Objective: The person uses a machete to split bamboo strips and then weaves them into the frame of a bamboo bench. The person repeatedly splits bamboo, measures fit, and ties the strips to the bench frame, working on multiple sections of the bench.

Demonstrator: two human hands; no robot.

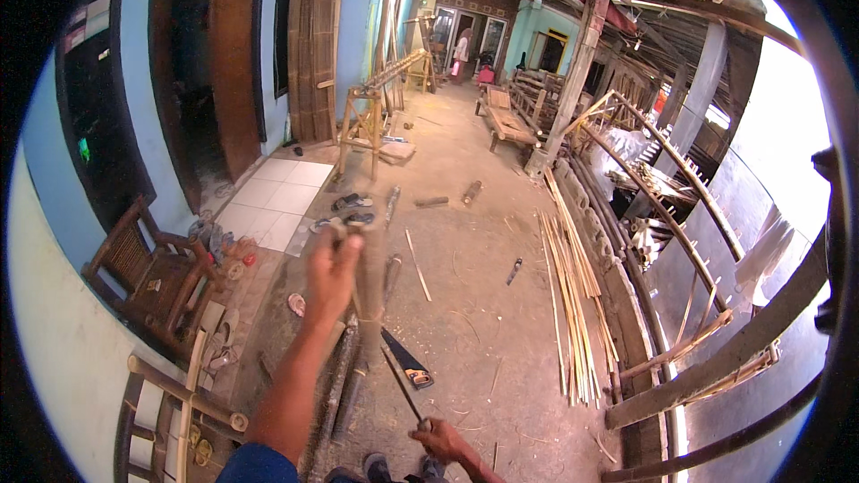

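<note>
A bamboo pole [369, 277] is being held upright in the closed left hand [333, 270]; below, a thin blade [400, 385] is being gripped by the right hand [438, 438]. Cutting is apparently unfinished.

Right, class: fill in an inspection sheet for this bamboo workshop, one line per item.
Surface: dusty concrete floor, littered with shavings.
Job's things: left hand grips an upright bamboo pole, blurred; right hand holds a thin dark blade.
Clutter: handsaw, bamboo strips, sandals.
Fingers: both hands closed round their things.
Cables: nothing seen.
Surroundings: wooden chair, blue wall, bamboo frames.
</note>
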